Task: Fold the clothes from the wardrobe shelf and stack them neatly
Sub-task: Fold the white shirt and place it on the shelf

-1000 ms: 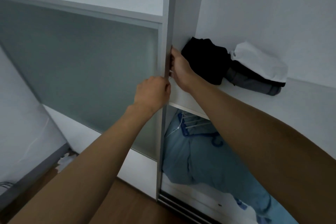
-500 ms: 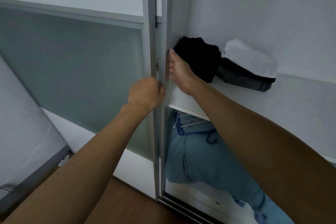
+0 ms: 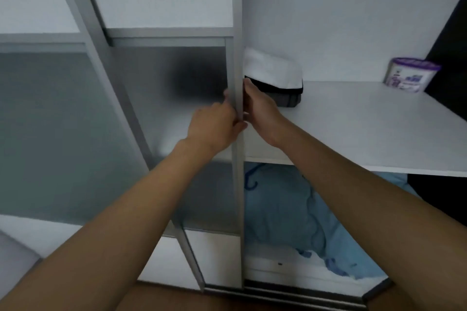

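Note:
A small stack of clothes (image 3: 274,72) lies on the white wardrobe shelf (image 3: 353,129): a white piece on top, then a black layer and a grey one (image 3: 289,101). Behind the frosted sliding door (image 3: 177,108) a dark garment (image 3: 194,81) shows as a blur. My left hand (image 3: 217,126) grips the door's upright edge (image 3: 237,63) from the outside. My right hand (image 3: 261,113) lies against the inner side of that edge with its fingers pointing up, just in front of the stack.
A purple-lidded tub (image 3: 410,74) stands at the back right of the shelf. Blue garments (image 3: 285,207) and a blue hanger hang below the shelf. A second door frame (image 3: 126,98) slants at the left. A dark panel bounds the right.
The door's edge now hides the black garment that lay in the open a second ago. The view has swung right, and more of the shelf and the tub have come into sight.

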